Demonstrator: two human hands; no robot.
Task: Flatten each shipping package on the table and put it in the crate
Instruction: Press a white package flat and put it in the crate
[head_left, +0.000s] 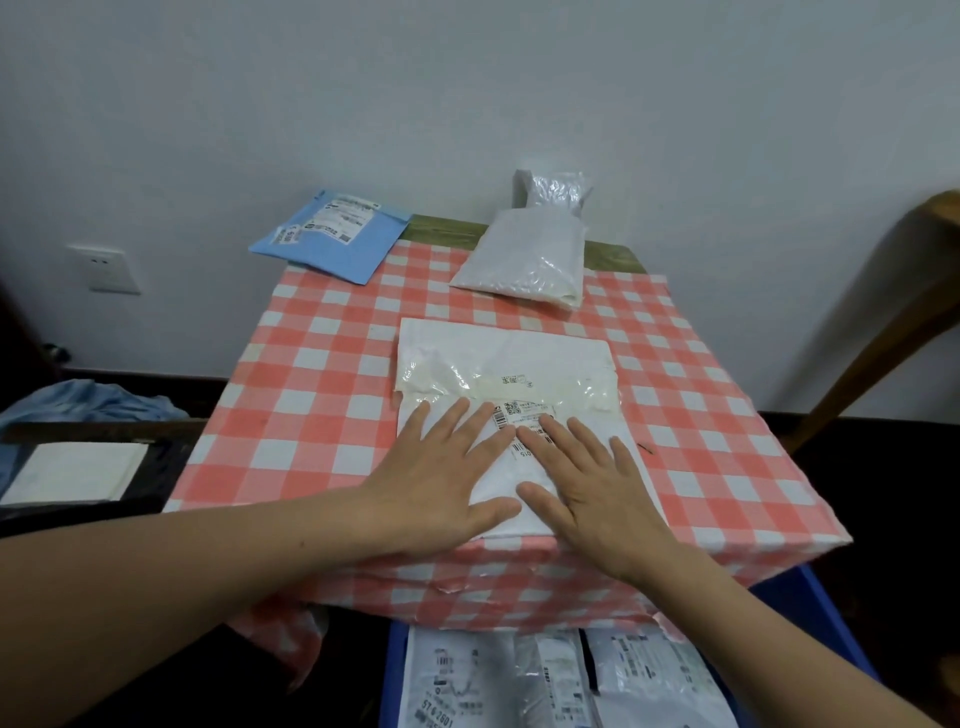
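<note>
A large white shipping package (506, 364) with a printed label lies flat in the middle of the table (311, 374), which wears a red and white checked cloth. My left hand (447, 473) and my right hand (592, 478) both rest palm down on its near half, fingers spread, thumbs almost touching. A blue package (327, 236) hangs over the far left corner. A white bubble-wrap package (524, 254) lies at the far edge, with another one (553, 189) standing behind it against the wall. Below the table's front edge, a blue crate (826, 623) holds several white packages (561, 680).
A wooden chair frame (883, 322) stands at the right. At the left, a dark tray (156, 467) holds a white sheet, with blue cloth (88, 400) behind it. A wall socket (106, 267) is on the left wall.
</note>
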